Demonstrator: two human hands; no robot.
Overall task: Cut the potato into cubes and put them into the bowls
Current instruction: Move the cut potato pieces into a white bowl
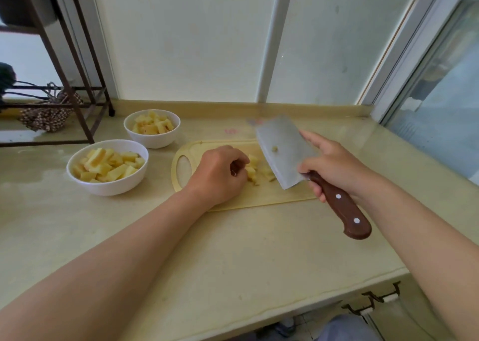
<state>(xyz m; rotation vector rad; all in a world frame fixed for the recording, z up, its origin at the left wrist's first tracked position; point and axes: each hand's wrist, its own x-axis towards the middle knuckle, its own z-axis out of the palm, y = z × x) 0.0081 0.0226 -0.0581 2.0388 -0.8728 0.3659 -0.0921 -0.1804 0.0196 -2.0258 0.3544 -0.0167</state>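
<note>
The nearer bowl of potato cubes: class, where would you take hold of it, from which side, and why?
Probably cup the nearer bowl by its outer wall, just under the rim, coming from the near-left side. Cubes fill it close to the rim, so fingers hooked inside would press on them; the other bowl crowds the far side and the cutting board the right.

No word, label, brand or number can be read in this view. Faint pinkish marks (230, 131) lie on the counter (233, 250) just behind the cutting board (259, 198), but they are too blurred to tell whether they are lettering.
</note>
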